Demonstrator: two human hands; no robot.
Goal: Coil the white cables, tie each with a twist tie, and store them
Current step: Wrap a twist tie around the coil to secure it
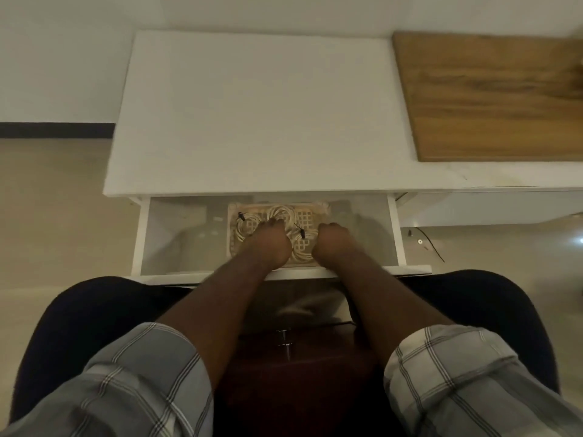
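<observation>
Left hand reaches into the open white drawer, fingers bent downward onto the coiled white cables; whether it grips a coil or only presses on it cannot be determined. Right hand is beside it, fingers curled under at the right edge of the basket; its hold, if any, cannot be determined. No legible writing or labels are visible. The drawer contains a tan lattice basket, and the basket contains several white cable coils, at least two bound with black twist ties. The coils lie between and under the hands. The white desk top sits above the drawer; a wooden board lies at its right.
</observation>
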